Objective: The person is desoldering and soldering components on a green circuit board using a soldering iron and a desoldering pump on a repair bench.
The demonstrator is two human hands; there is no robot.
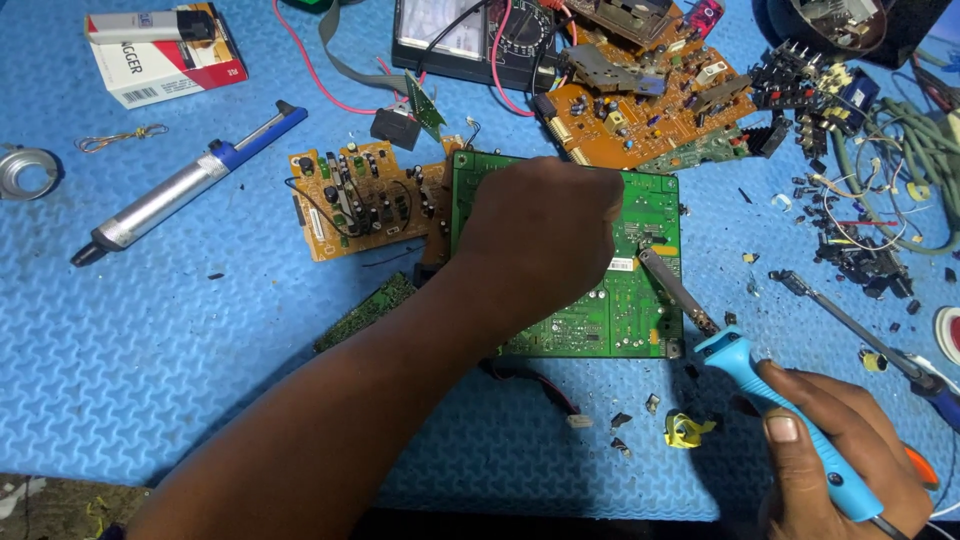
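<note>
Soldering iron (790, 430) with a blue handle sits gripped in the right hand (835, 450) near the mat's front right corner, its metal tip slanting up onto the right part of the green circuit board (640, 300). That board lies flat around the middle of the blue mat (150, 360). The left hand (545, 225) rests closed on the board, pressing it down, forearm stretching in from the front edge. Left of the board lies an orange circuit board (355, 200), and further left a desoldering pump (185, 185). Toward the far edge sit a multimeter (470, 35) and another orange board (650, 105); a screwdriver (860, 335) lies by the right edge
</note>
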